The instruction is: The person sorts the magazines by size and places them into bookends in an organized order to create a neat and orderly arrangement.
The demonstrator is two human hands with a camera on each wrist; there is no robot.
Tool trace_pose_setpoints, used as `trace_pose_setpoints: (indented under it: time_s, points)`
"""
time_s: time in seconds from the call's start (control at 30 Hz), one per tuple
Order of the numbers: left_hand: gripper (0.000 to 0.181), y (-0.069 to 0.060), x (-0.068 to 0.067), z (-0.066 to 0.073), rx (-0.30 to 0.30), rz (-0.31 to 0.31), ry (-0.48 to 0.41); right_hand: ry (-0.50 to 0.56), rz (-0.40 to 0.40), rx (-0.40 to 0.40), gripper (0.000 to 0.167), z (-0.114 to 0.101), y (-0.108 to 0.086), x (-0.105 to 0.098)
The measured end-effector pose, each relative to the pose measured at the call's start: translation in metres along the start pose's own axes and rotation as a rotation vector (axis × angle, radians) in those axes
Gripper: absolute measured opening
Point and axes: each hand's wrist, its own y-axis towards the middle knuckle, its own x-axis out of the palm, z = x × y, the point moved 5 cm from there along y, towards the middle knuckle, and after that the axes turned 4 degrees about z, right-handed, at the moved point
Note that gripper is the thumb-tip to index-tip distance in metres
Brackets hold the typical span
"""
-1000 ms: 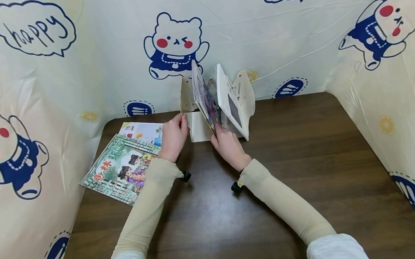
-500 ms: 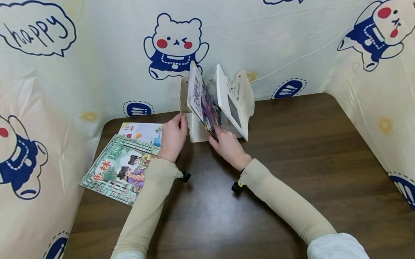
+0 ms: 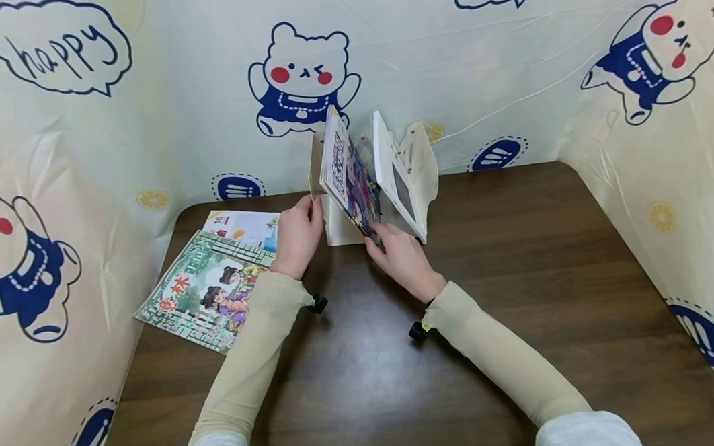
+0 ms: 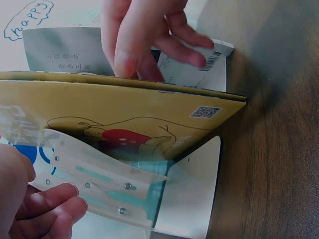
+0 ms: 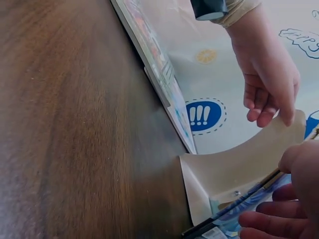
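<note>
Working across the dark table [image 3: 496,330], wide on the right side, I have the green magazine [image 3: 194,295] at its left edge. My right hand [image 3: 404,257] is loose-fingered, touching the booklets [image 3: 350,176] from one side without gripping; my left hand [image 3: 298,236] pinches the side panel [image 5: 239,162]. The booklets lean inside the book stand [image 3: 340,229], an open wedge parting them from the white book [image 3: 396,177]; patterned curtain [image 3: 421,65] behind.

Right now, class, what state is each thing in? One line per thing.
Stand: end panels raised
Purple-covered book: on edge, closed
White-spined book: on edge in the stand
Pale magazine: flat, partly covered
Green magazine: flat, closed, overlapping the pale magazine
Left hand: pinching the stand's edge
Right hand: touching the purple-covered book
</note>
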Motion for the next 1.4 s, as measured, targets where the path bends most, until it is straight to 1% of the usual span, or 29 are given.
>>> trace_pose_setpoints:
  time_s: [0.17,0.27,0.37,0.47,0.57,0.63,0.83,0.93,1.07,1.13,1.2,1.27,1.4]
  points:
    - [0.036,-0.001,-0.001,0.0,0.011,0.017,0.013,0.0,-0.021,-0.035,0.027,-0.001,-0.009,-0.007]
    - [0.031,-0.002,0.0,-0.001,0.012,0.032,0.004,0.01,-0.036,-0.064,0.025,-0.002,-0.015,-0.011]
    - [0.028,-0.003,0.001,-0.003,-0.003,0.034,-0.01,0.011,-0.044,-0.099,0.024,-0.004,-0.021,-0.017]
    - [0.028,-0.004,0.002,-0.004,-0.018,0.022,-0.028,0.004,-0.033,-0.122,0.024,-0.004,-0.027,-0.023]
    - [0.028,-0.006,0.002,-0.004,-0.019,0.018,-0.038,0.002,-0.012,-0.123,0.023,-0.002,-0.034,-0.03]
    - [0.029,-0.007,0.001,-0.004,-0.017,0.026,-0.039,0.01,-0.006,-0.118,0.023,0.0,-0.039,-0.034]
    - [0.027,-0.014,-0.003,-0.004,-0.026,0.047,-0.017,0.016,-0.025,-0.089,0.025,0.009,-0.053,-0.044]
    - [0.023,-0.021,-0.005,-0.005,-0.02,0.052,-0.006,0.007,-0.024,-0.085,0.025,0.014,-0.058,-0.048]
    - [0.024,-0.036,-0.006,-0.004,0.021,0.046,0.025,0.001,-0.02,-0.096,0.025,0.019,-0.062,-0.052]
    - [0.026,-0.046,-0.005,-0.004,0.043,0.027,0.043,0.001,-0.018,-0.105,0.024,0.022,-0.065,-0.053]
    - [0.027,-0.056,-0.004,-0.005,0.05,-0.001,0.052,0.003,-0.013,-0.111,0.024,0.024,-0.067,-0.055]
    - [0.026,-0.065,-0.004,-0.005,0.044,-0.031,0.053,0.008,-0.01,-0.113,0.024,0.025,-0.069,-0.056]
    - [0.027,-0.08,-0.008,-0.008,0.012,-0.085,0.064,0.017,0.0,-0.116,0.023,0.029,-0.073,-0.057]
